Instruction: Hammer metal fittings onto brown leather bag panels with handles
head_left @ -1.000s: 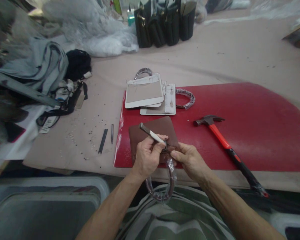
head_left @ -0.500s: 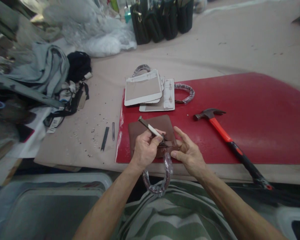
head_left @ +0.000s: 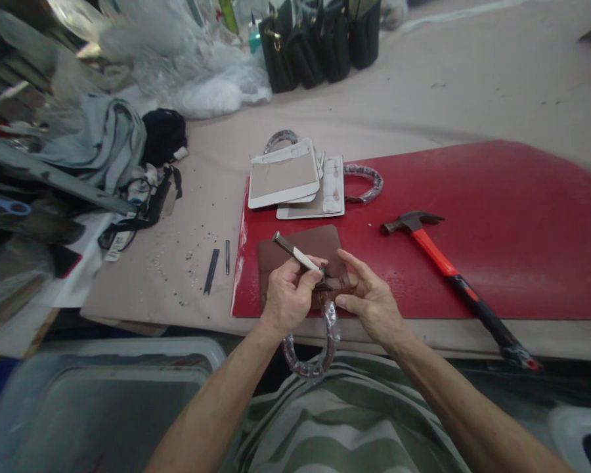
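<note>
holding a punch to a brown leather piece at the table edge

we clench our left hand [head_left: 286, 301] around a thin metal punch [head_left: 295, 253], its taped shaft slanting up and away to the left and its lower tip down by the near edge of the leather piece [head_left: 303, 246]. the leather piece lies flat on the red mat [head_left: 497, 217], at its near left corner. a curved handle [head_left: 314, 355] wrapped in clear plastic hangs below the table [head_left: 473, 85] edge, between our wrists. our right hand [head_left: 370, 303] has its fingers loosely spread, with the thumb against the handle's top end; we cannot tell whether it pinches there. a hammer [head_left: 448, 269] with a red and black grip lies on the mat to the right, apart from both hands. white cards [head_left: 285, 177] sit stacked beyond the leather, two dark strips [head_left: 211, 270] lie left of the mat, and black bags [head_left: 320, 39] stand at the far side.
</note>
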The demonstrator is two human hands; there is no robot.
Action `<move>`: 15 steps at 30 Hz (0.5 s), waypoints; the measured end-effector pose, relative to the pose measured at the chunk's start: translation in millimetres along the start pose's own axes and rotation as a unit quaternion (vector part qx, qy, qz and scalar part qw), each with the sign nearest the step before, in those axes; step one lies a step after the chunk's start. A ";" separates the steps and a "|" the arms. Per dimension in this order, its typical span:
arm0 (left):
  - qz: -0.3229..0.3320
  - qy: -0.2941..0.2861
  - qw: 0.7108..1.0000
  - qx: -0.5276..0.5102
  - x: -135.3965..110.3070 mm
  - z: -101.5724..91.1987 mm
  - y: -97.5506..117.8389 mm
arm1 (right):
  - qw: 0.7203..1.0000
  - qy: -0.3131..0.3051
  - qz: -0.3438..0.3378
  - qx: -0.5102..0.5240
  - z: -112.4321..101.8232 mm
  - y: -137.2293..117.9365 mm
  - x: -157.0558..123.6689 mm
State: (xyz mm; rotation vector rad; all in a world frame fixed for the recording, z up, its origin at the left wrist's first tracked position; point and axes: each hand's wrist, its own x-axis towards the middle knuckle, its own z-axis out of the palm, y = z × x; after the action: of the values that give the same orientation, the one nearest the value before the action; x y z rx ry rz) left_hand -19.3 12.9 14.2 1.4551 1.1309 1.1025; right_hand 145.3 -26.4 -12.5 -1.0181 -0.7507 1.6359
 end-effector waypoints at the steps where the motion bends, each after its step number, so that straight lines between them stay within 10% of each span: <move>1: 0.004 0.002 1.000 0.003 -1.1 -0.2 -0.6 | 1.000 0.000 0.000 -0.001 0.5 0.1 -0.2; 15: 0.126 0.000 0.988 0.093 -7.2 -0.8 -4.1 | 1.000 0.021 0.002 -0.017 10.3 -4.8 -0.8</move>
State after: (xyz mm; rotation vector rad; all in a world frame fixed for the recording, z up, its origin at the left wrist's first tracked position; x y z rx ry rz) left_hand -21.7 6.5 9.5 1.7823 1.0939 1.1923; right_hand 138.2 -25.8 -3.6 -1.0753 -0.7511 1.6064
